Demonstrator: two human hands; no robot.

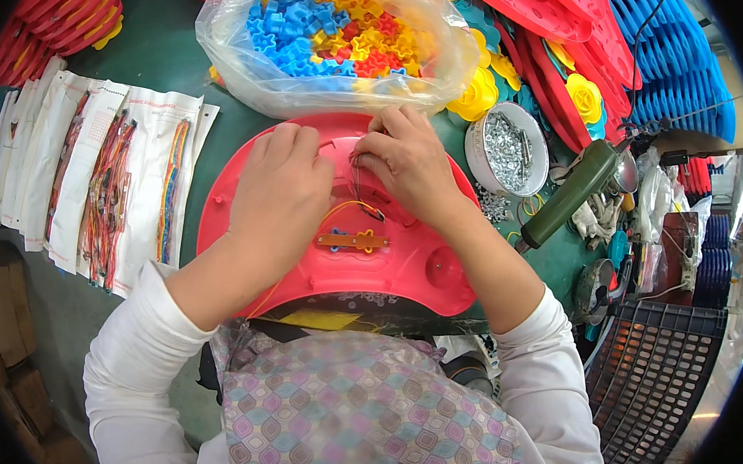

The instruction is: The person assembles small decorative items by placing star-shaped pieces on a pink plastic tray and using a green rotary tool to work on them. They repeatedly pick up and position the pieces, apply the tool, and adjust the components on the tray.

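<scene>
A red curved plastic shell (403, 274) lies hollow side up on the green table in front of me. My right hand (408, 161) is over its upper middle, thumb and fingers pinched on thin dark wires (356, 177). My left hand (284, 177) rests on the shell's left part with its fingers curled down; what they hold, if anything, is hidden. Below the hands, a small brown circuit strip (353, 241) sits in the shell, with blue and yellow star-shaped pieces showing at its edges. A yellow wire (343, 205) runs near it, between the hands.
A clear bag (229, 42) of coloured star pieces stands behind the shell. Wire bundles (109, 185) lie on white paper sleeves at left. To the right are a white bowl (487, 145) of screws and a green electric screwdriver (571, 195). Red parts (75, 12) are stacked far left.
</scene>
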